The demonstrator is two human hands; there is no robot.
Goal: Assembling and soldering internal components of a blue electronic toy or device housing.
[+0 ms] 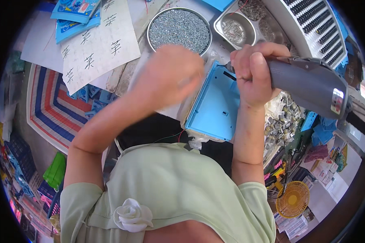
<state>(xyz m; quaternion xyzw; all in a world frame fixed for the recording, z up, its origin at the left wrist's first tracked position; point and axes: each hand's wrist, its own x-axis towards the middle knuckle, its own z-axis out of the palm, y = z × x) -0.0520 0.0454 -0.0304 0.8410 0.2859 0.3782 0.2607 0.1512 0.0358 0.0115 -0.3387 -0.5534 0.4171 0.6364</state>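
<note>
Pale-green shirt (170,174) nearest | blue panel (213,107) between the hands | right hand (253,75) wrapped round grey screwdriver (308,83), above panel | left hand (172,77) curled, blurred, cannot tell whether pinching anything

One head-worn fisheye view, the left of a side-by-side pair, looks steeply down past the wearer's light green shirt (170,166), which looms close on the near side. A blue plastic panel (211,109) lies near the middle. The wide field reaches a striped woven sheet (54,109) at left and a yellow basket (293,199) near right, bending edges toward the dark rim.
</note>
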